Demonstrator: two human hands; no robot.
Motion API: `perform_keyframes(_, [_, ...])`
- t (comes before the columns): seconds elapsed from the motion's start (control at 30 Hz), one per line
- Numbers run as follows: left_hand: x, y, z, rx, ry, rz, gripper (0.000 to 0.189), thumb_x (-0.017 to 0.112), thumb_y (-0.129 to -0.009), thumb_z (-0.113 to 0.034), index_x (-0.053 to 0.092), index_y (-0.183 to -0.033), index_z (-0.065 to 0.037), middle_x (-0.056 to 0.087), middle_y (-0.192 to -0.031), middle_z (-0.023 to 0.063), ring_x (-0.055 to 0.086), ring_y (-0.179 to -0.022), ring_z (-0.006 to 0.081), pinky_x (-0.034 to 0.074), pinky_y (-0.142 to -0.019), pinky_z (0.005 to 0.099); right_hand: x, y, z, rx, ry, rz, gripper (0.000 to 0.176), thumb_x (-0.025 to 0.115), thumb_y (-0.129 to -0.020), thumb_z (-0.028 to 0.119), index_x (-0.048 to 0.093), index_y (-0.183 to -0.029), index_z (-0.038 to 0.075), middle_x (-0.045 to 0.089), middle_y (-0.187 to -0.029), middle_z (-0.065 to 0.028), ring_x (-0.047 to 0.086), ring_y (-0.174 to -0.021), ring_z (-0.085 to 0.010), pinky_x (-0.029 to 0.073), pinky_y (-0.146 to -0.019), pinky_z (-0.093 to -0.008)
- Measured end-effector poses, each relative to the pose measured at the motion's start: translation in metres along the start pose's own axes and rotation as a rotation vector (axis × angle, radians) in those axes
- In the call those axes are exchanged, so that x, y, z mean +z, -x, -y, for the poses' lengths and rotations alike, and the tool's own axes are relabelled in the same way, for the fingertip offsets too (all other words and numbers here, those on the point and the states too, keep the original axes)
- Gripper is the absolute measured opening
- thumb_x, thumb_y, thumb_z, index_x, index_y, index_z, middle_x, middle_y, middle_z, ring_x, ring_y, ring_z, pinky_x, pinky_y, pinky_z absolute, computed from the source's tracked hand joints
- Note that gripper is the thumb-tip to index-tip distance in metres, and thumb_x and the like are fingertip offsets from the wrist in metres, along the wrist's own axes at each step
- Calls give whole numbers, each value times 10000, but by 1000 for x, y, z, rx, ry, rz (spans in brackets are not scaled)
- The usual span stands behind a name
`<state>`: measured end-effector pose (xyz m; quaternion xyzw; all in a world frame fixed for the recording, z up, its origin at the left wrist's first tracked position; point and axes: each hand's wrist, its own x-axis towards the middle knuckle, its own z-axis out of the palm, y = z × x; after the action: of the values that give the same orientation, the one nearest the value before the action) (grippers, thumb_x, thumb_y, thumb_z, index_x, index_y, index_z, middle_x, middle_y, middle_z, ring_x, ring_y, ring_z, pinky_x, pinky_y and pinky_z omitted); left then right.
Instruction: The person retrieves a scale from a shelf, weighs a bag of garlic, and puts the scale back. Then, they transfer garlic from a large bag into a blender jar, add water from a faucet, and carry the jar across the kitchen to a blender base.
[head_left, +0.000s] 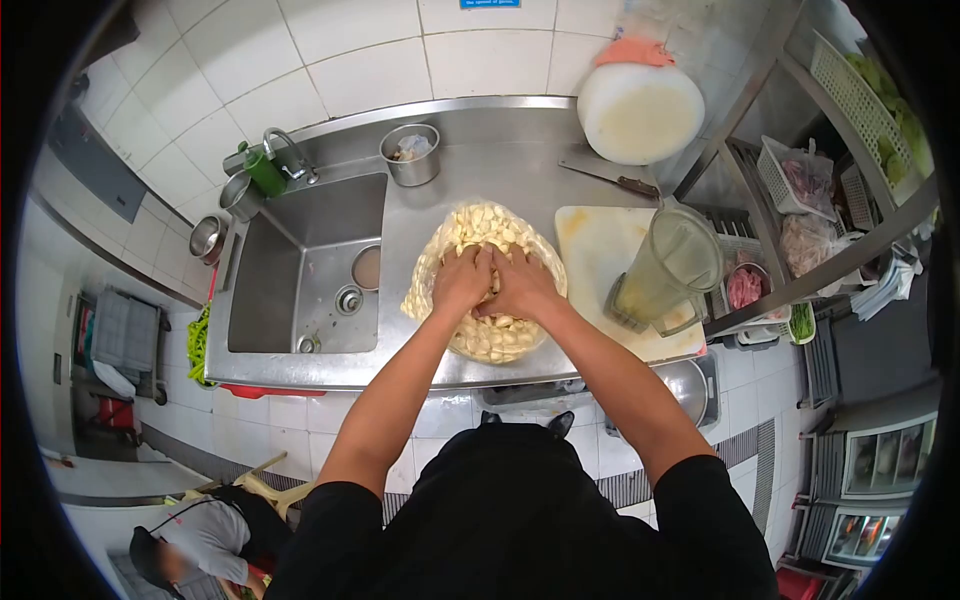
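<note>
Steel bench [520,170] spanning the middle. Sink [270,290] set in at 9 o'clock from the clear bag of peeled garlic [480,225], which lies mid-bench. White cutting board [595,245] at 3 o'clock, blender jug [670,270] standing on it. Atop the bag, left hand [462,280] and right hand [522,285] touching, each grip clamped on the plastic

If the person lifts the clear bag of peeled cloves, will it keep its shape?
Probably not: the thin bag looks floppy and would sag. Packed full, it is likely heavy. The loose cloves may shift.
</note>
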<state>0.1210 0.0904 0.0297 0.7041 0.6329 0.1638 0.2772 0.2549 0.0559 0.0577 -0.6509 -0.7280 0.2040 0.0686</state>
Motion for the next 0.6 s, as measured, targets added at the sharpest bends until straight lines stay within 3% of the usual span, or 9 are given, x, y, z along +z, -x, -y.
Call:
perform_keyframes(0.07, [2, -1, -10, -67, 19, -85, 543, 319, -963, -510, 595, -1281, -167, 499, -1340, 237, 422, -1258, 468, 322, -1077, 486, -7, -3, 2, -1, -18, 33, 1106, 850, -565, 512, 340, -1478, 151, 383, -1438, -200, 447, -1257, -448, 432, -1017, -479])
perform_keyframes(0.2, [-1, 3, -13, -62, 17, -98, 534, 331, -961, -519, 634, -1226, -168, 534, -1282, 238, 469, -1201, 456, 338, -1048, 504, -3, -2, -3, -39, 5, 2, 1100, 840, -555, 545, 365, -1463, 145, 398, -1420, -201, 476, -1225, -444, 445, -1000, -489])
perform_keyframes(0.33, [4, 13, -12, -21, 132, -127, 483, 400, -966, -459, 645, -1191, -109, 534, -1261, 256, 482, -1182, 447, 367, -1022, 483, 5, -1, -10, -86, 35, 41, 1067, 849, -549, 514, 395, -1436, 132, 437, -1370, -190, 495, -1192, -437, 457, -982, -486])
perform_keyframes(0.4, [14, 11, -8, -4, 190, -162, 466, 426, -968, -435, 644, -1188, -87, 539, -1248, 269, 488, -1183, 443, 392, -1006, 462, 10, 3, -11, -106, 6, -63, 987, 853, -559, 452, 437, -1388, 115, 488, -1288, -169, 529, -1139, -410, 478, -933, -491])
perform_keyframes(0.47, [17, -5, -4, -65, 328, -154, 414, 477, -966, -365, 678, -1089, -24, 638, -1053, 249, 606, -994, 370, 451, -889, 401, 8, 1, -11, -107, -32, -72, 946, 847, -575, 424, 446, -1371, 108, 504, -1255, -161, 544, -1122, -392, 487, -908, -488])
perform_keyframes(0.6, [25, -10, -6, -77, 443, -304, 403, 504, -960, -365, 695, -1037, -20, 665, -935, 205, 630, -885, 290, 467, -815, 361, 9, -8, -12, -144, -109, -130, 851, 833, -606, 350, 463, -1329, 92, 540, -1178, -143, 588, -1069, -345, 502, -857, -471])
